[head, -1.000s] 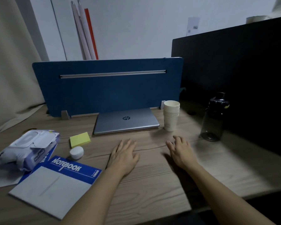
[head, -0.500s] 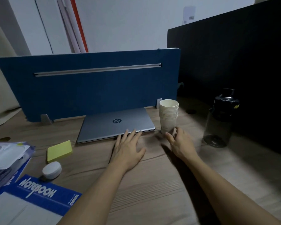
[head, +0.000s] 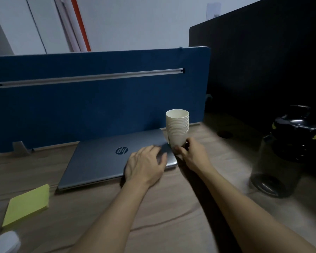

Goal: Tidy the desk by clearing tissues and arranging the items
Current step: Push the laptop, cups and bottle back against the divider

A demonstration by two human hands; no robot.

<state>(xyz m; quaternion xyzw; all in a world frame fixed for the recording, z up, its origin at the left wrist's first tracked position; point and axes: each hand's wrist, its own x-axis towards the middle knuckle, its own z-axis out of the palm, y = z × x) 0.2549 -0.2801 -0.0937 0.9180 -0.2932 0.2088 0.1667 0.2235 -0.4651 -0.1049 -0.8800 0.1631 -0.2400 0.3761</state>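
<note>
A stack of white paper cups (head: 177,128) stands upright beside the right edge of a closed grey laptop (head: 106,161). My right hand (head: 192,156) wraps its fingers around the base of the stack. My left hand (head: 146,165) lies palm down on the laptop's front right corner, fingers spread, holding nothing. A yellow sticky-note pad (head: 27,204) lies on the wooden desk (head: 171,216) at the left. No tissues are in view.
A blue divider panel (head: 98,99) stands right behind the laptop, a black panel (head: 263,61) at the right. A dark water bottle (head: 285,152) stands at the right. A small white rounded object (head: 5,241) shows at the lower left corner.
Both hands moved forward: the left from the bare desk onto the laptop, the right onto the cup stack's base. The view shifted closer and right, losing the notebook and wipes pack.
</note>
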